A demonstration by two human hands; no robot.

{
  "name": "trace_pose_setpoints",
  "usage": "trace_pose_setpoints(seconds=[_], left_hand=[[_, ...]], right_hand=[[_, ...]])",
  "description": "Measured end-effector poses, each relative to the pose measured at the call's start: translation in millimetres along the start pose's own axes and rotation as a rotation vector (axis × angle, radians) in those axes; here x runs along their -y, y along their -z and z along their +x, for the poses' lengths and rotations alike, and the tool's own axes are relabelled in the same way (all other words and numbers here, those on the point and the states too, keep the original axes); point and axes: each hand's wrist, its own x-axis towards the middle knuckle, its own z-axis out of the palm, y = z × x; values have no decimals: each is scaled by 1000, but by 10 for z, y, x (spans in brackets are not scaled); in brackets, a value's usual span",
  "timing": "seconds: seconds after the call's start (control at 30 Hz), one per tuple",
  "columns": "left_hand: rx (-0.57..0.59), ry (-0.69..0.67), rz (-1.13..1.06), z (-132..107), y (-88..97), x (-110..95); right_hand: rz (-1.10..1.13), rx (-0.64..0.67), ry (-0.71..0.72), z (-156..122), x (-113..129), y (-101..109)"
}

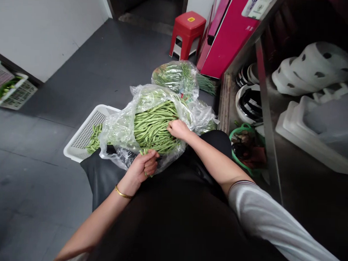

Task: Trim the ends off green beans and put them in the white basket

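A clear plastic bag (pixel 117 121) lies open in front of me, full of long green beans (pixel 155 124). My left hand (pixel 146 163) is closed around a small bunch of green beans at the near edge of the bag; bean ends stick out above and below the fist. Over the right side of the pile, my right hand (pixel 178 129) is closed with its fingertips at the beans. What it pinches is hidden. Left of the bag sits a white perforated basket (pixel 76 140) with some green beans at its right end.
Behind the bag lies another plastic bag of greens (pixel 176 77). A red stool (pixel 189 28) stands farther back beside a pink cabinet (pixel 228 41). To the right are a shelf with white containers (pixel 305 123) and a green basket (pixel 245 127). More white baskets (pixel 21 92) stand far left.
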Motion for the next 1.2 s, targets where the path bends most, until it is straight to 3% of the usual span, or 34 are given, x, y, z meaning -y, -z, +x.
trace_pose_setpoints(seconds=[0.13, 0.3, 0.4, 0.57, 0.7, 0.73, 0.8, 0.9, 0.97, 1.2], left_hand=[[24, -9, -22, 19, -51, 40], [9, 39, 31, 3, -90, 111], [-29, 46, 12, -3, -49, 116], [-89, 70, -72, 65, -20, 92], [-149, 4, -49, 143, -42, 109], [-172, -18, -38, 152, -50, 113], [-204, -56, -11, 158, -76, 113], [-237, -177, 17, 159, -150, 93], [-268, -270, 32, 168, -204, 81], [-326, -430, 58, 191, -252, 110]], right_hand=[[-15, -99, 62, -62, 71, 5], [-130, -52, 255, 90, 347, -147], [-140, -106, 325, 93, 351, -118], [7, -378, 421, -385, 285, -58], [202, -399, 629, -903, 350, -212], [270, -400, 618, -998, 365, -243], [421, -373, 460, -1134, 385, -257], [570, -160, 214, -1221, 414, -191], [575, -33, 188, -1234, 440, -144], [348, -199, 58, -1263, 432, -145]])
